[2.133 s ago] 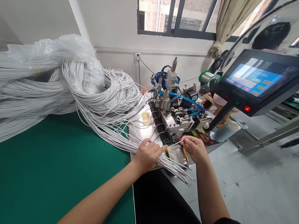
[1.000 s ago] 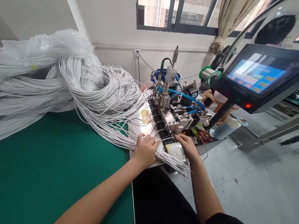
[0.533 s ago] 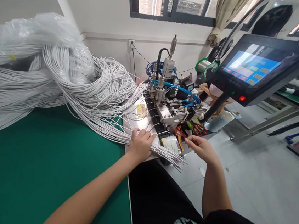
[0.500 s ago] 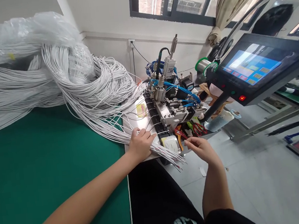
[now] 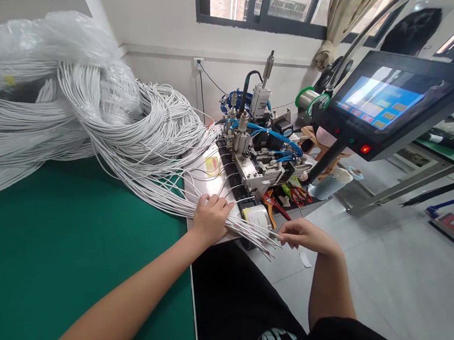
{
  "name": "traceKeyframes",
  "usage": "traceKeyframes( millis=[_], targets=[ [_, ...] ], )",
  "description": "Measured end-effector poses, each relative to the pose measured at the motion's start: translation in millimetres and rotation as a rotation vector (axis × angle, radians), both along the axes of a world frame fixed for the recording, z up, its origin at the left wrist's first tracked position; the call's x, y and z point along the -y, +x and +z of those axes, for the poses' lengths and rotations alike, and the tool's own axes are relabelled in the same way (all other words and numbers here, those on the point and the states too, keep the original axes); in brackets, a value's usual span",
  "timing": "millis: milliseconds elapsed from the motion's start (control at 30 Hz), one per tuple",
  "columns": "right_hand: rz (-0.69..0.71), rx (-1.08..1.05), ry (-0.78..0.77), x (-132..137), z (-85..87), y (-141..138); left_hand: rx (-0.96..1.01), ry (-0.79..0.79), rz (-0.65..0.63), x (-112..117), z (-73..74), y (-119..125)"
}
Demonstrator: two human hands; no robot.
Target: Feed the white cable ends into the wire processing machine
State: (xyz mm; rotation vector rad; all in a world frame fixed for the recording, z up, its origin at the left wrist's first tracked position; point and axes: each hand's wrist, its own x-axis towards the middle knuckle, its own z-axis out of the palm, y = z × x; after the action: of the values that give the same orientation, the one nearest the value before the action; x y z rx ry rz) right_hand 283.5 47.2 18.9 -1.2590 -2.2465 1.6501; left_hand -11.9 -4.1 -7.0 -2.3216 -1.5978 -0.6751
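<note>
My left hand [image 5: 210, 218] lies closed over a fan of thin white wires [image 5: 246, 229] at the edge of a metal plate [image 5: 204, 179], pinning them down. Their stripped ends stick out past the table edge. My right hand [image 5: 305, 236] hovers just right of those ends, thumb and fingers pinched at one wire tip. A big tangled heap of the same white wires [image 5: 95, 119] trails from a plastic bag [image 5: 35, 38] across the green mat [image 5: 64, 246]. Behind the hands stands a small machine [image 5: 259, 150] with blue hoses.
A touch screen on an arm [image 5: 382, 105] hangs at the right. Red and orange hand tools [image 5: 290, 198] lie by the machine's base, a roll of tape [image 5: 258, 216] beside them. A solder spool [image 5: 304, 98] sits behind. Grey floor shows on the right; another person's head [image 5: 410, 29] is behind the screen.
My right hand has drawn back from the machine's front, down and to the right, and now pinches at the wire tips. My left hand stays on the wire bundle.
</note>
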Motion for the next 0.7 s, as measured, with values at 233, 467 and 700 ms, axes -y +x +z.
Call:
traceKeyframes(
  millis=[233, 467, 700],
  targets=[
    [-0.301, -0.217, 0.216, -3, 1.1, -3, 0.02, 0.088, -0.074, 0, 3.0, -1],
    [-0.587, -0.561, 0.149, -13, -25.0, -36, -0.029, 0.177, -0.2, 4, 4.3, -2],
    [-0.76, -0.796, 0.107, -22, -27.2, -72, -0.011, 0.223, -0.247, 5, 4.8, -5]
  ],
)
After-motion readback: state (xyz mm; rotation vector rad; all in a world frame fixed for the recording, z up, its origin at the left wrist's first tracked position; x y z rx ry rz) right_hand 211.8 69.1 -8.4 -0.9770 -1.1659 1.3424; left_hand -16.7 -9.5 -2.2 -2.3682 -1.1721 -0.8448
